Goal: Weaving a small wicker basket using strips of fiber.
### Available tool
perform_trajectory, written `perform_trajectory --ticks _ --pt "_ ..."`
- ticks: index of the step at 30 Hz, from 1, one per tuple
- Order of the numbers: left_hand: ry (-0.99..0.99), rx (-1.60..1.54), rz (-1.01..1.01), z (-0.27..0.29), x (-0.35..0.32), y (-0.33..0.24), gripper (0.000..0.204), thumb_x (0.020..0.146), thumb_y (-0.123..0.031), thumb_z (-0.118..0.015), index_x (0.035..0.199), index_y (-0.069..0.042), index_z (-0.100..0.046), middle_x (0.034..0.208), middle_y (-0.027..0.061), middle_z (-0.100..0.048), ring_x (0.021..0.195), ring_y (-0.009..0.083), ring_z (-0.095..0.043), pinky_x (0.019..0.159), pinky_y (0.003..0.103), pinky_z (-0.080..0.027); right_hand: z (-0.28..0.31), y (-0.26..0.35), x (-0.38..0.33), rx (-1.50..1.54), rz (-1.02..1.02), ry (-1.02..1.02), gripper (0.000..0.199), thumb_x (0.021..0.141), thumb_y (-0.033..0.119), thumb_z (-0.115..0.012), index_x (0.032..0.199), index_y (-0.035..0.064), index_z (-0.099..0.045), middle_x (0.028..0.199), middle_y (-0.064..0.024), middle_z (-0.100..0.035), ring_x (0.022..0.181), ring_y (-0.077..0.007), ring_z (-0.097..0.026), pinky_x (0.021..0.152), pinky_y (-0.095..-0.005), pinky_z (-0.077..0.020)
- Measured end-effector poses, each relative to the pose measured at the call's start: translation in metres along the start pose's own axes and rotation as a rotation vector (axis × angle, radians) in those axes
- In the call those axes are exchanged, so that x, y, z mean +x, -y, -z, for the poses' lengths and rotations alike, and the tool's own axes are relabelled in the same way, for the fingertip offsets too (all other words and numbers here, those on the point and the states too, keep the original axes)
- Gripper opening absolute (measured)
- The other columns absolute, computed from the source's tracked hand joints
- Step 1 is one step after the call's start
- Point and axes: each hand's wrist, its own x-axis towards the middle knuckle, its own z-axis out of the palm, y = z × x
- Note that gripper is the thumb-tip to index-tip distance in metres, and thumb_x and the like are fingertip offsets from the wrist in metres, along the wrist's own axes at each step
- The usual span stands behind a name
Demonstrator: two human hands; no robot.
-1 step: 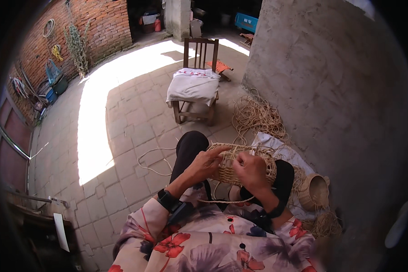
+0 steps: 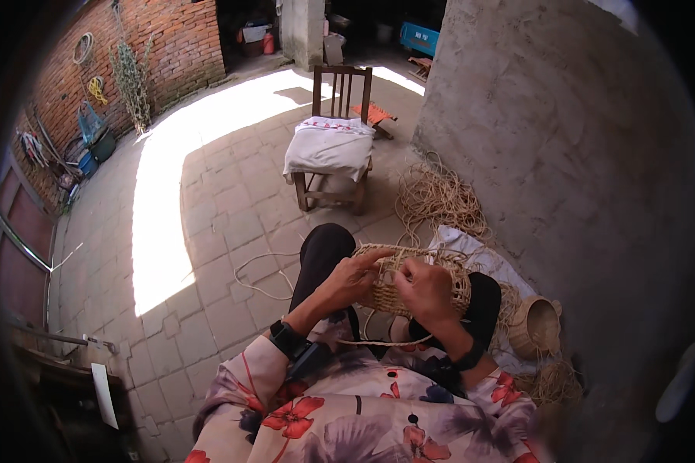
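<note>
A courtyard floor of grey paving blocks point(image 2: 232, 208) is bounded, beyond and left of the fingers, by one red brick wall point(image 2: 177, 46) and, to their right, by one grey plastered wall point(image 2: 556, 139). Two bare hands, the left hand point(image 2: 355, 278) and the right hand point(image 2: 427, 292), meet at one tan openwork basket of woven cord point(image 2: 386, 299), lying on the lap directly beneath the fingers. Left fingers: index extended along the upper rim, the others bent; their hold cannot be told. Right fingers: curled close together over the weave; whether they pinch a strand cannot be told. Beyond the fingers: one dark wooden chair point(image 2: 342, 69) bearing one white cloth point(image 2: 330, 150). Beyond and right: one tangled heap of tan cord point(image 2: 444, 197). Right: one small, rounded tan woven basket point(image 2: 534, 328).
</note>
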Motion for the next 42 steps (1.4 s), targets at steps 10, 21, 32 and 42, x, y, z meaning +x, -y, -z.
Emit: perform_trajectory --ticks 10,21,32,42 --pt "0.039 -0.131 0.086 -0.018 0.005 -0.015 0.036 0.084 -0.004 -0.057 0.118 -0.011 -0.063 0.067 -0.0013 -0.057 0.064 0.0067 -0.055 0.057 0.027 -0.048 0.018 -0.017 -0.007 0.158 -0.08 0.026 0.014 0.082 0.019 -0.07 0.079 0.0066 -0.064 0.068 -0.0142 -0.064 0.064 -0.0338 -0.066 0.058 -0.0438 -0.0488" --pt "0.004 -0.126 0.206 -0.02 0.015 -0.042 0.041 0.088 -0.003 -0.059 0.128 -0.011 -0.059 0.081 -0.0001 -0.063 0.075 0.0047 -0.061 0.064 0.021 -0.052 0.03 -0.005 0.004 0.007 0.074 -0.075 0.014 0.083 0.015 -0.069 0.081 0.0049 -0.059 0.072 -0.0144 -0.063 0.067 -0.0337 -0.064 0.06 -0.0441 -0.049" --pt "-0.195 -0.205 0.027 0.047 -0.012 -0.012 0.034 0.085 -0.007 -0.068 0.116 -0.008 -0.056 0.073 -0.0052 -0.051 0.068 0.008 -0.051 0.067 0.023 -0.043 0.077 -0.055 -0.026 0.478 -0.131 -0.292 0.012 0.093 0.012 -0.066 0.092 0.0001 -0.065 0.078 -0.0013 -0.059 0.067 -0.0075 -0.052 0.063 -0.0249 -0.0444" --pt "-0.183 -1.044 0.094 0.035 0.014 0.002 0.029 0.096 -0.023 -0.061 0.121 -0.012 -0.051 0.06 -0.0047 -0.047 0.049 0.012 -0.044 0.048 0.028 -0.037 0.054 -0.101 -0.043 0.58 -0.284 -0.312 0.013 0.095 0.014 -0.062 0.095 0.0013 -0.064 0.074 0.0037 -0.057 0.064 -0.0043 -0.05 0.059 -0.0217 -0.0429"
